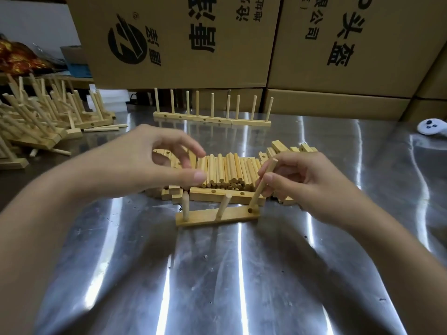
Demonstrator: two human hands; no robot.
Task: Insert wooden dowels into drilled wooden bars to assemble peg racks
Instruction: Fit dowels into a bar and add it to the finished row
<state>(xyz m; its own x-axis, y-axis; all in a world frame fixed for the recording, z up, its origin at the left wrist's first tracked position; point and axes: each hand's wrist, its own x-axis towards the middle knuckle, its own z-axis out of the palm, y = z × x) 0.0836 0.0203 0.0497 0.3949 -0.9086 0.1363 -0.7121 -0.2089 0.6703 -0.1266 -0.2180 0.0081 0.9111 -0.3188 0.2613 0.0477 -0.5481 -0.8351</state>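
Left cardboard box (pixel 169 71): round black logo (pixel 127 42) with ® mark; large Chinese characters, turned sideways. Right cardboard box (pixel 377 76): sideways "头盔", "限公司".

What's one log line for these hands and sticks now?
right hand: pinches pale round wooden dowel at right end of short drilled wooden bar | left hand: hovers above loose dowel pile | bar: two pegs standing

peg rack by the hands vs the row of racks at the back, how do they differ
The near rack is unfinished: the right hand pinches its third dowel at the end hole; the back row stands untouched, all pegs in. The near rack is one bar with three dowels; the back row is several bars end to end with nine. Both are pale wood on the steel table.
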